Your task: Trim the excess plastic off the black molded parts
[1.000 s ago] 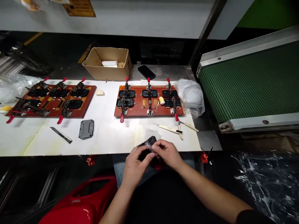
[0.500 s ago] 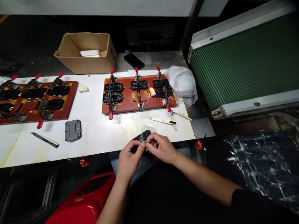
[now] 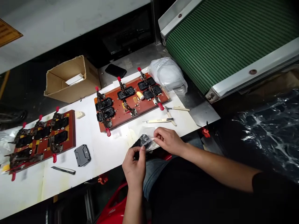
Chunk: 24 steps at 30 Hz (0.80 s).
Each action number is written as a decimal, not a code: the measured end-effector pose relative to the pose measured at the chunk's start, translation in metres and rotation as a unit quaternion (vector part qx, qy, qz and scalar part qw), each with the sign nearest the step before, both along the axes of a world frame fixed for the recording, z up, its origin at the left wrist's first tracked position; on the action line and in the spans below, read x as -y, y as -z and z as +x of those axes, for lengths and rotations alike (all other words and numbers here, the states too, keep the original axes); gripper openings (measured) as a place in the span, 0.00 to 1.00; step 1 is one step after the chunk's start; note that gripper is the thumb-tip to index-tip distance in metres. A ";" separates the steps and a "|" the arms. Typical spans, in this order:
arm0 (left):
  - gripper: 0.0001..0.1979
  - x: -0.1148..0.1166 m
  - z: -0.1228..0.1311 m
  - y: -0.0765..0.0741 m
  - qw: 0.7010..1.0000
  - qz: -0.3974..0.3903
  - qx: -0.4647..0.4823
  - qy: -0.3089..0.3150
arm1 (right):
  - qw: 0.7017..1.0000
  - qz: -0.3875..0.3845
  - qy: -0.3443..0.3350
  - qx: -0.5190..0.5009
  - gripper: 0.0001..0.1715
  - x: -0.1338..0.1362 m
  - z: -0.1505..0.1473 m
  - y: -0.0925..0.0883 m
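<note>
A clear plastic bag point(image 3: 147, 142) is stretched between my two hands at the table's front edge. My left hand point(image 3: 135, 163) pinches its near left side between thumb and finger. My right hand point(image 3: 169, 140), fingers curled, grips its right side. Something dark and flat point(image 3: 137, 143) shows under or inside the plastic; I cannot tell which. Just beyond my hands lie a cream-handled craft knife point(image 3: 158, 120) and a pair of cream-handled nippers point(image 3: 178, 108).
A red-brown fixture board point(image 3: 116, 116) with toggle clamps holds several black parts. A second board point(image 3: 72, 130), a grey case point(image 3: 82, 155) and a box cutter point(image 3: 63, 170) are left. Behind stand a cardboard box point(image 3: 92, 77), phone point(image 3: 116, 70), white plastic bundle point(image 3: 168, 74) and green conveyor point(image 3: 224, 40).
My hands have moved apart, the right one to the right, drawing the clear plastic taut between them. The whole view has tilted and shifted.
</note>
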<state>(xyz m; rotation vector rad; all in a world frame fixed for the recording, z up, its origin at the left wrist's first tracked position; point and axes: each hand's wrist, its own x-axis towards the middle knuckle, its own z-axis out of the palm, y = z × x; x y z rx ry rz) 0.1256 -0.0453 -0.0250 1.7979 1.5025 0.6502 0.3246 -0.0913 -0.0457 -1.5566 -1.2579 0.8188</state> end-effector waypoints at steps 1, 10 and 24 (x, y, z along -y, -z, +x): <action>0.14 -0.003 0.000 -0.001 0.999 -0.040 0.020 -0.004 | 1.000 0.021 0.006 0.020 0.04 0.001 0.002 -0.001; 0.35 0.000 -0.023 -0.027 0.937 -0.167 0.289 -0.107 | 0.975 0.069 0.130 0.164 0.09 -0.008 0.005 0.002; 0.13 0.016 -0.030 -0.022 0.890 -0.289 0.347 -0.064 | 0.979 -0.100 -0.040 -0.173 0.14 0.010 -0.020 -0.018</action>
